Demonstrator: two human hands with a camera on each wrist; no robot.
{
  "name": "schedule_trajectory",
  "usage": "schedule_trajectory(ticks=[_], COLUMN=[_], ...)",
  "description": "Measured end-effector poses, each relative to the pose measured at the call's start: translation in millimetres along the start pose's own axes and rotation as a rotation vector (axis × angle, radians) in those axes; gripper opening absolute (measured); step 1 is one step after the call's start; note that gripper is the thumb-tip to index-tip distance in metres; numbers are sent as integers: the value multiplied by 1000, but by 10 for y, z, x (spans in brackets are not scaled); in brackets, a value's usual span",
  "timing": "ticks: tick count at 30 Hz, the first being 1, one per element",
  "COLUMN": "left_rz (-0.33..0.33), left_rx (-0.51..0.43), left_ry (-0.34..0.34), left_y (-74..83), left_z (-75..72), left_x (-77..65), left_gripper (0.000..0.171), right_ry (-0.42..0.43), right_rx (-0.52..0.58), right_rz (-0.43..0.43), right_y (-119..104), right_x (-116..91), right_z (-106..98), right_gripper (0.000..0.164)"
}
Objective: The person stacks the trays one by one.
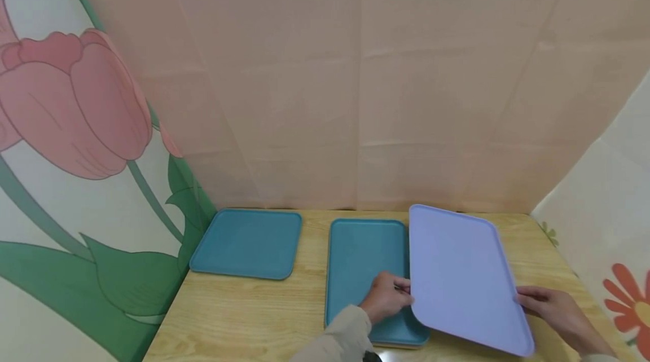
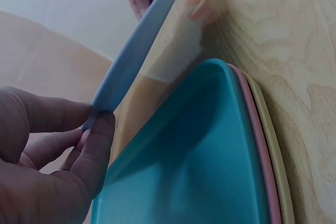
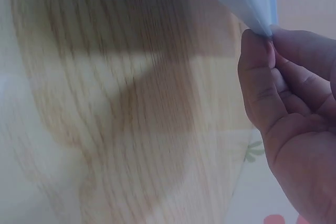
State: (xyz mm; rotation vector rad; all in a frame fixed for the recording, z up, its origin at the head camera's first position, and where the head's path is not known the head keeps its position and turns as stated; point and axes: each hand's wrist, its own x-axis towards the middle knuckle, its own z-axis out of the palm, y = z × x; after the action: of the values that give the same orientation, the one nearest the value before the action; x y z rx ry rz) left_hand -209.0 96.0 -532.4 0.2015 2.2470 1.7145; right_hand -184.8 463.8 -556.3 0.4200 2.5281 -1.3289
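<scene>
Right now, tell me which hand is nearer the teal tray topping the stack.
The left hand. It pinches the left edge of the lavender tray, over the stacked teal tray; the right hand is farther right, at the lavender tray's opposite edge.

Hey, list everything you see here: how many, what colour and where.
Lavender tray: one, pale purple, held tilted at right
Lone tray: one, teal, at left
Top stacked tray: one, teal, centre
Middle stacked tray: one, pink, beneath it
Bottom stacked tray: one, cream-yellow, beneath the pink
Table: one, wood-grained light brown, under the trays
Backdrop: one, brownish, behind the table
Tulip panel: one, white, pink and green, far left
Flower panel: one, white with red, far right
Black object: one, bottom edge, unclear what
Sleeves: two, beige, bottom edge
Left hand: one, pinching lavender tray's left edge
Right hand: one, pinching its right edge
</scene>
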Motion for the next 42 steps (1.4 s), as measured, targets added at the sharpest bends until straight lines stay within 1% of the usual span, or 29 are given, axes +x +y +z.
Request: schedule_trajectory(ticks=[3, 6, 9, 13, 20, 26, 31, 35, 42], left_rz=[2, -10, -21, -28, 16, 44, 55, 54, 35], left_rx=[-16, -33, -49, -66, -79, -92, -99, -92, -90], left_ry=[0, -7, -12, -13, -26, -17, 22, 45, 35], left_y=[-49, -91, -126, -170, -231, -317, -376, -414, -474], left_z=[-50, -112, -174, -259, -410, -505, -581, -649, -781], left_x=[-9, -14, -31, -63, -146, -212, -262, -293, -347], left_gripper=[24, 25, 25, 27, 27, 26, 27, 27, 28], right_ry=[3, 13, 31, 46, 42, 50, 35, 25, 8], right_rx=[-18, -40, -67, -53, -27, -28, -37, -29, 14], right_rz=[-17, -38, -83, -132, -194, -201, -205, -200, -200], right_y=[-54, -112, -162, -222, -306, -386, -470, -539, -623], right_x=[0, -10, -18, -33, -49, -51, -27, -13, -7], right_z=[34, 67, 98, 162, 301, 403, 477, 546, 701], right_gripper=[58, 57, 55, 51, 45, 45, 48, 48, 45])
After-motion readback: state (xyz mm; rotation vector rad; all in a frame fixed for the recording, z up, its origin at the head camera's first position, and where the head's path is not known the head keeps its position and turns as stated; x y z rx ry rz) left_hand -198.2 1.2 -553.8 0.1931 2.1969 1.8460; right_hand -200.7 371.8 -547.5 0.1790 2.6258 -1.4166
